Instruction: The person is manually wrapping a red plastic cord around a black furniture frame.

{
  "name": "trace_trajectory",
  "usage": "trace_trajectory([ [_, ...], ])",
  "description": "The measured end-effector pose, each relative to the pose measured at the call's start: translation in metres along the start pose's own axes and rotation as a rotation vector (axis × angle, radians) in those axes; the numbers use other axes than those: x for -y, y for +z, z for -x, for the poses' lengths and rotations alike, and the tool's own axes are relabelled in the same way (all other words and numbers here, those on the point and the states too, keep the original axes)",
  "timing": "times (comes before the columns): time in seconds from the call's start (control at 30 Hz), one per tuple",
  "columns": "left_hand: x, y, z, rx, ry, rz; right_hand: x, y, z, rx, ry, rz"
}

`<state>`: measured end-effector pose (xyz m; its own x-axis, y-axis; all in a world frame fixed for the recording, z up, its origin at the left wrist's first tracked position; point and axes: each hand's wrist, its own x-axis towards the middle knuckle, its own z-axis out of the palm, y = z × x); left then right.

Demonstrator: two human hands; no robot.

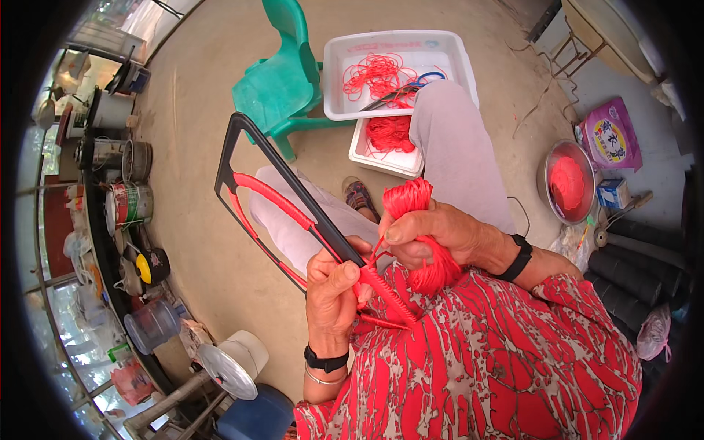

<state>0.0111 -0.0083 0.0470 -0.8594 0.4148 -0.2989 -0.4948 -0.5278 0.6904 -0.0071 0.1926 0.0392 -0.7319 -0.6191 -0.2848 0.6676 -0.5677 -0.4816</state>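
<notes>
My left hand [331,290] is closed around a black frame [293,198] with rounded corners, which slants up and away to the left. Red cord [275,194] is wound tightly along part of the frame, and a wrapped stretch continues below my fingers toward my lap. My right hand [440,231] grips a thick bundle of red cord [407,196], its loops bulging out above and below the fist. Strands run from this bundle to the frame beside my left thumb. My palm and fingers hide part of the frame and the bundle's middle.
Ahead, a white tray [339,110] holds loose red cord and blue-handled scissors [429,78], above a white box [381,163] of more cord. A green plastic chair [282,81] stands left of it. A metal bowl [544,180] and black rolls [623,275] lie right; a lidded bucket [249,352] stands left.
</notes>
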Motion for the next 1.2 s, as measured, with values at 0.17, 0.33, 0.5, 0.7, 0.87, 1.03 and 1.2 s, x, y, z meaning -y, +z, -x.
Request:
trace_trajectory([
  [0.17, 0.0, 0.002, 0.0, -0.014, 0.023, 0.032, -0.002, 0.003, -0.001, -0.028, 0.064, -0.086],
  [0.33, 0.001, 0.003, -0.002, 0.012, 0.063, -0.034, -0.006, 0.003, -0.002, -0.035, 0.129, -0.11],
  [0.5, 0.0, 0.004, -0.002, 0.033, 0.05, 0.005, -0.008, -0.004, -0.001, 0.013, 0.159, -0.103],
  [0.7, -0.002, 0.0, -0.002, 0.045, 0.006, 0.035, -0.006, -0.003, -0.002, 0.051, 0.187, -0.129],
  [0.87, -0.002, 0.003, -0.004, 0.051, -0.002, 0.024, -0.005, -0.002, -0.002, 0.063, 0.202, -0.105],
  [1.03, -0.003, 0.004, -0.005, 0.07, -0.001, -0.027, 0.0, -0.01, -0.003, -0.058, 0.085, -0.114],
  [1.2, -0.003, 0.001, -0.004, 0.023, -0.016, 0.0, 0.005, 0.013, 0.001, -0.162, -0.083, 0.129],
])
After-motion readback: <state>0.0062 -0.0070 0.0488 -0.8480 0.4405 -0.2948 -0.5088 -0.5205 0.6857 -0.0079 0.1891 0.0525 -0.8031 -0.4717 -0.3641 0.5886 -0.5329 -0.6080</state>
